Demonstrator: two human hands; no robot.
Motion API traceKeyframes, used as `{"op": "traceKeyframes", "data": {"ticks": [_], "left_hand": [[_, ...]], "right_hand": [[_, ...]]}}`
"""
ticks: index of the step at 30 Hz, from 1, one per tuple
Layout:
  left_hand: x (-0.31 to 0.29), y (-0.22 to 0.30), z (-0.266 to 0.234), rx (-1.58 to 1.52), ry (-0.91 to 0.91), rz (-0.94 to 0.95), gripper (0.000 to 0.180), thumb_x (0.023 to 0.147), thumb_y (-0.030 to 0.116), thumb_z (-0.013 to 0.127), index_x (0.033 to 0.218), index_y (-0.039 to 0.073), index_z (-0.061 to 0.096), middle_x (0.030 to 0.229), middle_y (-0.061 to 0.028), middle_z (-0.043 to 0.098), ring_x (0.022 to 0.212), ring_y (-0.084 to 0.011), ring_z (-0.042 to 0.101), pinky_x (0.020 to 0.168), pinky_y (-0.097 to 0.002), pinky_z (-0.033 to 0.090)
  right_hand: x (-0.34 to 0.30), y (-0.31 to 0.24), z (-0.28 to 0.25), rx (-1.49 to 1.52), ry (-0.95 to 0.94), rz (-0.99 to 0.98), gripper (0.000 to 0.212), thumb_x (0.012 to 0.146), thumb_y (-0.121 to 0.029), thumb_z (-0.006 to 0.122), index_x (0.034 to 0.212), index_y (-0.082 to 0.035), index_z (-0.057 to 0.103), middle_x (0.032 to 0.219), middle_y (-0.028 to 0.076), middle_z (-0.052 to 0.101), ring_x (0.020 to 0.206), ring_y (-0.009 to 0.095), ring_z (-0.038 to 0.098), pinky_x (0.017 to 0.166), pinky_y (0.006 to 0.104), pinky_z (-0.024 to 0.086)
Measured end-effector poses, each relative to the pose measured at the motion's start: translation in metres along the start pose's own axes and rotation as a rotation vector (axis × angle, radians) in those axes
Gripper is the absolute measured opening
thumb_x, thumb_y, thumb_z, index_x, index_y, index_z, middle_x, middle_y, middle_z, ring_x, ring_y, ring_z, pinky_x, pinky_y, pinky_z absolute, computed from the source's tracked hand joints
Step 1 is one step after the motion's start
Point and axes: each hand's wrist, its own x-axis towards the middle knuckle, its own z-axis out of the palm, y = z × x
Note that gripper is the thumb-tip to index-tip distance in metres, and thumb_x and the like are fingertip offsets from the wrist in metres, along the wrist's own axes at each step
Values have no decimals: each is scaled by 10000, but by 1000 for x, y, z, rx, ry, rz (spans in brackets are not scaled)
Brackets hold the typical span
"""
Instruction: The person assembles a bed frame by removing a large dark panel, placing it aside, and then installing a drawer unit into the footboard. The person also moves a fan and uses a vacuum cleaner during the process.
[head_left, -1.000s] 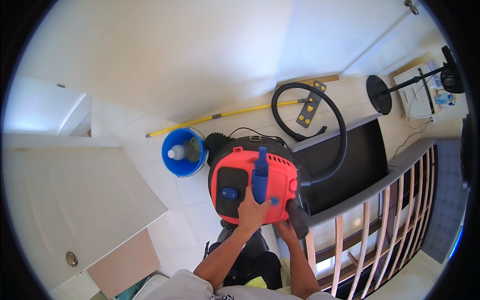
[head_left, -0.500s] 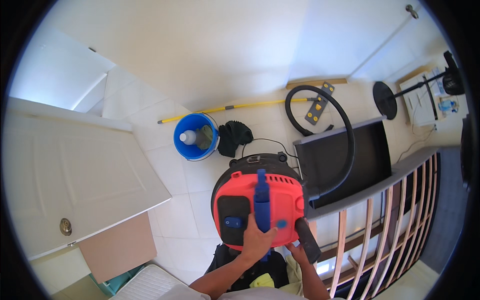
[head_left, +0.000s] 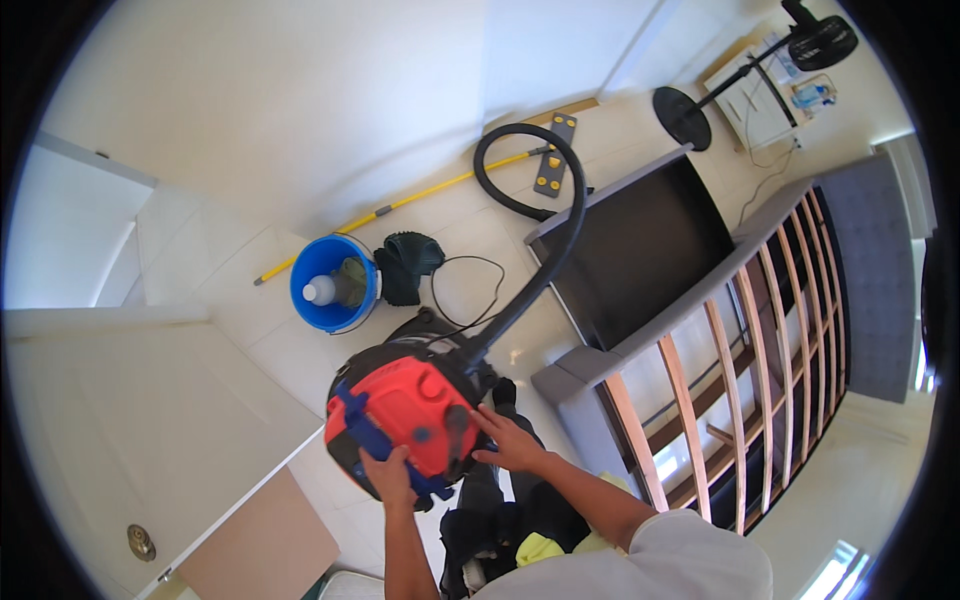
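Red-and-black, rounded plastic vacuum cleaner [head_left: 412,385] just ahead of your legs, between the white panelled door [head_left: 150,400] and the grey upholstered bed frame [head_left: 668,318]. Your left hand [head_left: 392,474] is closed over the lower end of its blue plastic handle [head_left: 368,428], thumb toward the red top. Your right hand [head_left: 510,443] is half open at its side; cannot tell whether it grips. Black ribbed hose [head_left: 543,281] arcs away beyond. Round blue bucket [head_left: 314,260] near, dark crumpled cloth [head_left: 403,268] beside it.

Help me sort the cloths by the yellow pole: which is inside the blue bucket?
The crumpled grey-green cloth, beside the white plastic bottle; the bunched dark cloth lies on the pale tiled floor outside.
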Motion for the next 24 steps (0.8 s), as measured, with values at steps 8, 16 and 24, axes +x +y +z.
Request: {"op": "traceKeyframes", "data": {"ticks": [8,16,24], "left_hand": [[54,-31,-89,-9,219,2,479,580,-47,504,1043,25,402,591,-50,458,385,-146,452,349,-246,392],[92,-54,-131,319,370,85,543,567,0,540,1091,-11,396,835,-113,524,693,-207,548,657,-311,456],[109,-40,-128,391,235,103,557,618,105,593,1129,-15,408,1023,-136,514,896,-240,521,795,-338,412]], "right_hand": [[-28,29,-12,-252,-89,185,690,722,-296,571,1299,-151,221,1305,161,270,1122,371,358,909,402,345],[-50,73,-96,-258,95,450,656,718,-256,579,1277,-120,264,1275,172,317,1113,337,377,911,393,341],[12,201,-199,403,497,678,568,690,-222,612,1179,-23,402,1068,162,512,950,246,514,781,323,426]]}}
